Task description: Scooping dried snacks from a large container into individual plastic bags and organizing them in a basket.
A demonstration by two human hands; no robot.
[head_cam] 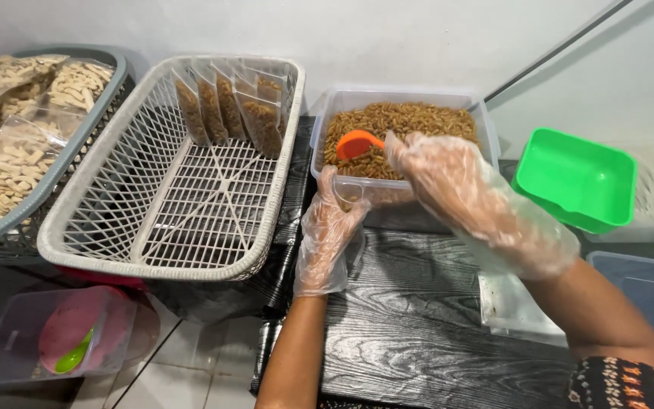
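Observation:
Both my hands wear clear plastic gloves. My right hand (463, 189) grips an orange scoop (357, 142) whose bowl hangs over a clear plastic tub (486, 121) full of brown twisted snacks (403, 121). My left hand (331, 231) holds a small clear pouch (351, 195) upright against the tub's near wall, just below the scoop. A few brown pieces show inside the pouch. Left of the tub, a white lattice basket (168, 204) has several filled pouches (228, 106) leaning against its far wall.
A grey basket (54, 170) at far left holds bags of pale crackers. A green tray (577, 178) sits at the right, a blue lid (645, 284) nearer. Flat empty pouches (512, 303) lie on the dark wood table. A clear box with a pink lid (62, 333) rests on the floor.

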